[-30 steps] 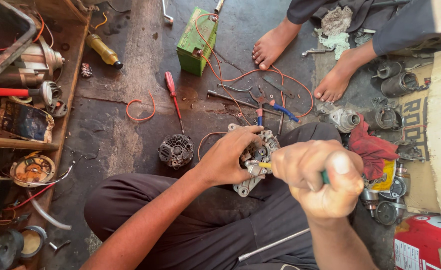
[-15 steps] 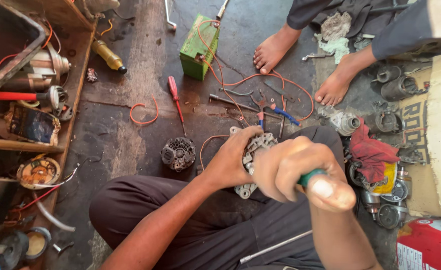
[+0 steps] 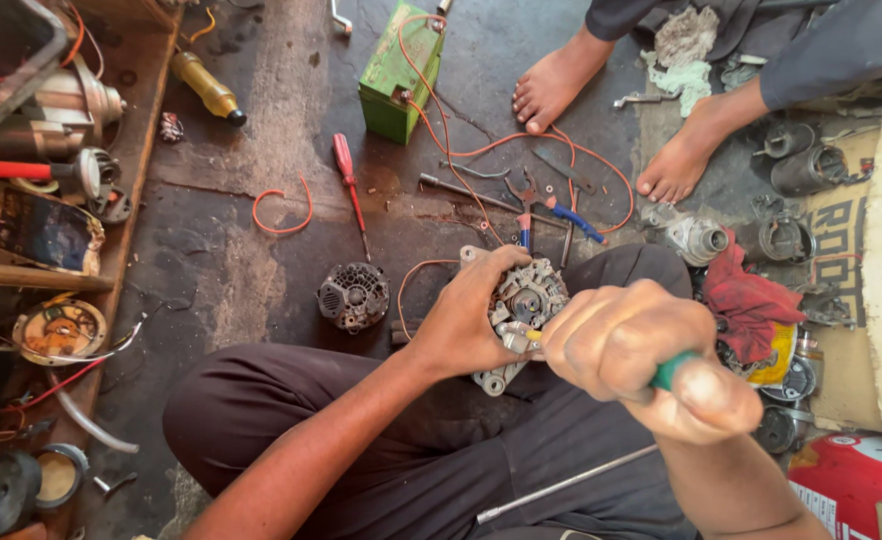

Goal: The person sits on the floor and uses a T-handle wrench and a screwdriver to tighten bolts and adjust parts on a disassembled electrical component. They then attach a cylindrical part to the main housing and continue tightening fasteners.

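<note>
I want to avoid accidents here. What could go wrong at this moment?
The green-handled screwdriver in the right hand points toward the left hand gripping the alternator housing; a slip could likely stab the fingers. The housing sits on the lap, so it may tip. Loose orange wires lie beside another person's bare feet.

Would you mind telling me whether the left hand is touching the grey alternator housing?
Touching. The head view shows the left hand wrapped around the alternator housing, its fingers curled over the rim with no gap.
</note>
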